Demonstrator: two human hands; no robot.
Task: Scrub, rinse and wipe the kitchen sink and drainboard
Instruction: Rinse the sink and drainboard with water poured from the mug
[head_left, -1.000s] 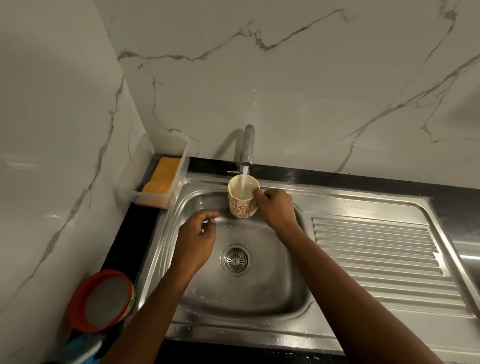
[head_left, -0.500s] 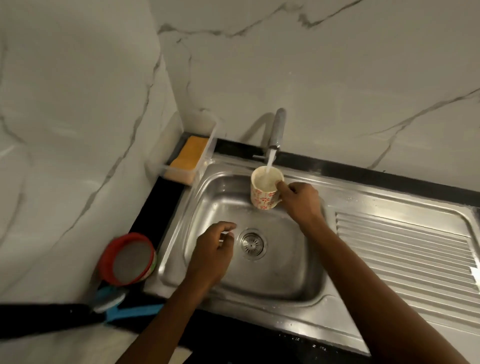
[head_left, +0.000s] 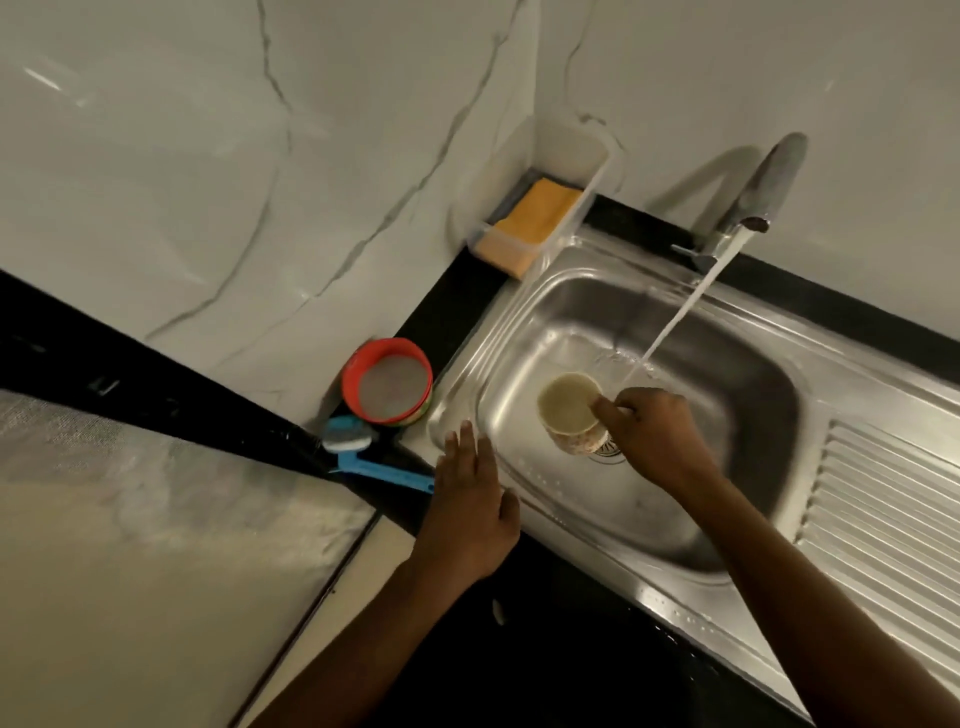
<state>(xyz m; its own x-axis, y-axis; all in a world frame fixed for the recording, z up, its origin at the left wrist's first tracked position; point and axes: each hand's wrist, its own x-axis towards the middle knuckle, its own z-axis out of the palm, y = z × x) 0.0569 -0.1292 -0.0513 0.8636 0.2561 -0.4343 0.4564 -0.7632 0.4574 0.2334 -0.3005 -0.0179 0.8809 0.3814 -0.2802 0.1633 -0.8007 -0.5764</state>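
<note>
The right hand (head_left: 649, 431) grips the mug (head_left: 569, 415) above the sink (head_left: 727, 374) basin; the left hand (head_left: 470, 504), fingers extended, holds nothing.

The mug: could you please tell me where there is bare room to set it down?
The ribbed drainboard right of the basin is bare. The basin floor right of the mug is free too. Left of the basin is crowded: sponge tray, red-rimmed tub, blue dish brush.
</note>
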